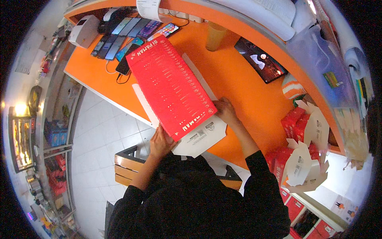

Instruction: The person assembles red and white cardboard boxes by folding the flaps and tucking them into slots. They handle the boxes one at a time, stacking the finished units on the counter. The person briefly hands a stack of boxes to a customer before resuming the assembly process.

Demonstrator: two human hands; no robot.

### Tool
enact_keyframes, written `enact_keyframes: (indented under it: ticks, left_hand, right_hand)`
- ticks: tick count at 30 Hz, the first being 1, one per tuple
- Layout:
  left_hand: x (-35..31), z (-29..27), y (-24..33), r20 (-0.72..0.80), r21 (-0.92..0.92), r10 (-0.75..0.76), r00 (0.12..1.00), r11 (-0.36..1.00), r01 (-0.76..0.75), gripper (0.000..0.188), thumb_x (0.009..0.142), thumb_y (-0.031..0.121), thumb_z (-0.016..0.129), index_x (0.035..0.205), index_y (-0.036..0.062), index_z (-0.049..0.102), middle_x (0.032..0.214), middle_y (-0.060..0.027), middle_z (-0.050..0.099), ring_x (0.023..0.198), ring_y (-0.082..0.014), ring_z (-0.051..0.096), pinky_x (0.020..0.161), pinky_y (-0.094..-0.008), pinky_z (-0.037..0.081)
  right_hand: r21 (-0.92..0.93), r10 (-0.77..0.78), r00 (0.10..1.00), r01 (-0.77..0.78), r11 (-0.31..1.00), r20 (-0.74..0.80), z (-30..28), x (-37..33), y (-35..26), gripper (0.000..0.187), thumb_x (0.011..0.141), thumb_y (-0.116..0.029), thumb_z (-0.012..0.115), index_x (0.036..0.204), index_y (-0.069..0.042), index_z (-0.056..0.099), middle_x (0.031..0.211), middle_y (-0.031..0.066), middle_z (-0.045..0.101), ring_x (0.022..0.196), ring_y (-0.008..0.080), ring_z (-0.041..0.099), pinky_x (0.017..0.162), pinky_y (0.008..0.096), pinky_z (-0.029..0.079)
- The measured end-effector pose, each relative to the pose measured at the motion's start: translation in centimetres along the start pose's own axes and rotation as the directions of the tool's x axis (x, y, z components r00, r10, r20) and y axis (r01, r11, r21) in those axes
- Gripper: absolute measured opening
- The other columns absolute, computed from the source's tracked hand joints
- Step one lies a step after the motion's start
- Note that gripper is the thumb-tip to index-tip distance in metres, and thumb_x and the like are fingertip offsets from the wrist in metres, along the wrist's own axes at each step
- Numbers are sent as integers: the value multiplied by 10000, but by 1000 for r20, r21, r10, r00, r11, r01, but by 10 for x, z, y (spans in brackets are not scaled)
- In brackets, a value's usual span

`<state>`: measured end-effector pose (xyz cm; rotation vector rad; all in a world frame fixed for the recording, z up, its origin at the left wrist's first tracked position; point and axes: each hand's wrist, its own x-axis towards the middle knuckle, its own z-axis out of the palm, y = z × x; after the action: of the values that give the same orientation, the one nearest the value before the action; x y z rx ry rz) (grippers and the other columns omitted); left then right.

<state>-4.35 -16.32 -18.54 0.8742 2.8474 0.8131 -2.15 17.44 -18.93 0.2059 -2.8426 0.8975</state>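
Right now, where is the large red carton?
In the head view, the large red carton is near the middle, lower right of the phones, with the left hand and right hand at its lower corners.

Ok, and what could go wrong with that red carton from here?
First, the far end of the red carton looks close to the phones, so a swing might knock one; the left grip and right grip are both at its near end. Second, the white flap seems to stick out past the edge of the orange counter, so it could catch or bend.
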Motion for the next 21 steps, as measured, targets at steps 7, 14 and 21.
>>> enact_keyframes:
  ticks: [7, 14, 21]
  left_hand:
    - [5, -35, 20, -117, -111, 66, 991, 991, -80, 1166, 578, 440, 858, 1415, -12, 184, 1331, -282, 421, 1202, -433, 469, 957, -468, 455]
    - [28, -69, 41, -121, -124, 250, 961, 956, -265, 883, 618, 393, 848, 1317, 42, 439, 1364, -175, 461, 1319, -407, 353, 1060, -515, 333]
    - [31, -68, 34, -175, -72, 306, 936, 944, -322, 644, 642, 279, 826, 1207, 64, 601, 1301, -119, 542, 1293, -384, 402, 1025, -455, 400]
  right_hand:
    - [623, 213, 967, -252, 741, 138, -49, 5, -33, 560, 703, -56, 722, 1239, -137, 583, 1334, 81, 525, 1166, 285, 530, 976, 401, 436]
    - [355, -178, 972, 113, 928, 155, -82, 23, -47, 610, 708, -1, 702, 1281, -152, 558, 1390, 79, 468, 1256, 254, 468, 1002, 346, 433]
    - [331, -129, 980, 72, 941, 154, -81, 26, -43, 491, 697, 8, 726, 1154, -156, 656, 1328, 62, 528, 1185, 248, 528, 951, 340, 479]
